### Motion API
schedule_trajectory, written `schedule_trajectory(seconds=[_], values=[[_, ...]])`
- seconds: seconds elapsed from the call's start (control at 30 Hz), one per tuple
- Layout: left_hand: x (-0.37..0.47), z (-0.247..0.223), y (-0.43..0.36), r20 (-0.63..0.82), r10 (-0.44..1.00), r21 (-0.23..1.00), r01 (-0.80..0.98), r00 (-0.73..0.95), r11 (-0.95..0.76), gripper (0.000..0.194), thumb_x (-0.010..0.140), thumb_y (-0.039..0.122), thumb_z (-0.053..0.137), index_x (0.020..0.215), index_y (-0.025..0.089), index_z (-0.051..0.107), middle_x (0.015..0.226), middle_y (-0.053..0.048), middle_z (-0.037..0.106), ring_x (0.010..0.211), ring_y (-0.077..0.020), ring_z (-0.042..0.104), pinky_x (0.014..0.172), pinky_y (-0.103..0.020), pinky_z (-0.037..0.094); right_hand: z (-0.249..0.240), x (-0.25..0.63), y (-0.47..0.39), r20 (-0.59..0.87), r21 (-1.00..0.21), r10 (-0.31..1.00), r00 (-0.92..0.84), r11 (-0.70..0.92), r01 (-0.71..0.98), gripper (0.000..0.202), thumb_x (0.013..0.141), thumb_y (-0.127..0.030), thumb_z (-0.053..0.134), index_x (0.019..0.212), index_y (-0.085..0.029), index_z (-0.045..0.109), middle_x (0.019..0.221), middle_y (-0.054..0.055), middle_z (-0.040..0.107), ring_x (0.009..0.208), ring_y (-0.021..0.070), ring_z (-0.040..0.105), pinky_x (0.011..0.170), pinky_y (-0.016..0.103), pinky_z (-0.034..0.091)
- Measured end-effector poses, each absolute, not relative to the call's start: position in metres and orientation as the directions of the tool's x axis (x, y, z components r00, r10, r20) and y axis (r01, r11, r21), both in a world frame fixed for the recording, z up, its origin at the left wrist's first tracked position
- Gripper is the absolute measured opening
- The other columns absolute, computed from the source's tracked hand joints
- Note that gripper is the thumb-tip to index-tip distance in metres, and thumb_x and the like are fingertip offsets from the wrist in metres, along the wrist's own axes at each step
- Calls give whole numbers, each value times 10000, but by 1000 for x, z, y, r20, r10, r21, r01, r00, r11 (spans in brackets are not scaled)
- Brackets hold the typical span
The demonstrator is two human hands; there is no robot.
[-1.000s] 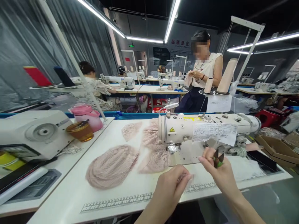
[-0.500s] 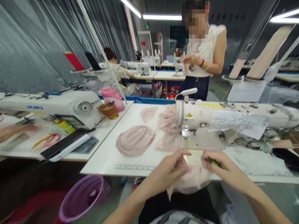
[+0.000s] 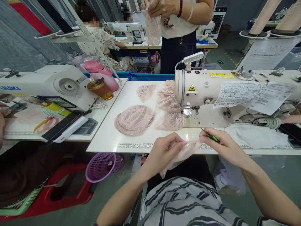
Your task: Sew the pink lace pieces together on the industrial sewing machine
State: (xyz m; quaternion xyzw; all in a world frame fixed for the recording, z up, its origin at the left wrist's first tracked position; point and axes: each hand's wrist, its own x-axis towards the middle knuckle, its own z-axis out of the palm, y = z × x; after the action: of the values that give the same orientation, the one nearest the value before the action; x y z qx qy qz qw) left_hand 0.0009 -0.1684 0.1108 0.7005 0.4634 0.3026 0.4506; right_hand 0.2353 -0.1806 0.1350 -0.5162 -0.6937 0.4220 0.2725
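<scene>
Between my hands, over the table's front edge, a thin pale pink piece of fabric (image 3: 180, 154) is stretched. My left hand (image 3: 162, 153) pinches its left part between thumb and fingers. With the fingertips of my right hand (image 3: 222, 146) I grip its right end, and small green-handled thread snips (image 3: 213, 137) lie in the same hand, blades pointing up and left. Beyond the hands stands a white sewing machine (image 3: 204, 86). Left of its needle area are a gathered pink lace piece (image 3: 171, 117) and a round heap of pink mesh fabric (image 3: 133, 121).
To the left stand another sewing machine (image 3: 58, 84), an amber cup (image 3: 101, 89) and a pink bottle (image 3: 105, 75). Folded white cloth (image 3: 257, 136) lies right. A purple basket (image 3: 103, 169) is on the floor. Opposite, a person (image 3: 178, 28) holds pink lace.
The view has tipped downward. My hands still hold the fabric, now drawn more taut between them, and the snips' blades show more clearly in my right hand.
</scene>
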Motion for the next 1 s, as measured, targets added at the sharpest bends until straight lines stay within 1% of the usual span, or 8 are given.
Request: schedule_trajectory(seconds=[0.13,0.27,0.37,0.47,0.6,0.7,0.87,1.0], values=[[-7,111,-169,-11,909,911,379,418,-163,277,931,424,559,804,180,591,648,42,524,565,-87,388,537,-216,285,138,239,-183,-71,-826,951,-301,113,551,339,974,-474,441,756,-215,467,706,-27,452,626,121,391,563,264,284],[-5,113,-164,-10,829,920,330,559,-211,158,936,346,539,913,198,592,847,8,581,734,-115,508,660,-216,372,138,231,-180,-52,-820,944,-327,146,553,296,986,-433,425,794,-218,492,719,-23,488,650,127,427,585,263,306],[3,112,-159,-44,776,944,281,629,-175,204,874,222,536,1076,218,561,873,14,560,706,-116,486,667,-227,381,136,223,-176,-61,-839,920,-386,162,520,220,985,-373,423,868,-219,528,816,-3,571,732,141,490,634,260,351],[15,110,-158,-45,776,964,230,629,-130,229,809,126,474,1011,205,551,802,32,512,653,-106,428,635,-223,364,132,217,-173,-57,-850,930,-364,146,506,184,975,-345,437,888,-221,543,826,-8,578,700,132,474,613,256,351],[29,108,-160,-41,818,968,225,574,-110,140,886,284,523,983,196,573,736,38,498,605,-104,383,577,-227,321,129,217,-172,-25,-860,953,-300,133,493,187,971,-357,453,886,-219,546,820,-6,572,674,127,455,587,254,343],[33,107,-158,-8,864,943,291,504,-161,264,925,431,525,884,188,622,707,24,542,603,-111,414,584,-233,319,129,223,-172,-2,-855,960,-278,143,499,246,982,-418,433,890,-216,538,814,8,565,686,135,459,604,260,360],[29,108,-151,5,875,917,347,484,-198,251,931,372,541,809,185,656,759,3,635,715,-135,530,661,-226,374,127,234,-175,3,-807,974,-227,136,574,273,982,-444,426,877,-222,543,722,-12,491,609,123,390,527,257,305],[18,104,-147,-43,793,982,171,608,-78,222,928,378,556,1032,201,640,941,-10,640,725,-110,524,650,-209,396,124,237,-175,19,-753,972,-235,169,636,230,926,-454,538,953,-229,576,765,0,522,656,138,455,551,258,341]])
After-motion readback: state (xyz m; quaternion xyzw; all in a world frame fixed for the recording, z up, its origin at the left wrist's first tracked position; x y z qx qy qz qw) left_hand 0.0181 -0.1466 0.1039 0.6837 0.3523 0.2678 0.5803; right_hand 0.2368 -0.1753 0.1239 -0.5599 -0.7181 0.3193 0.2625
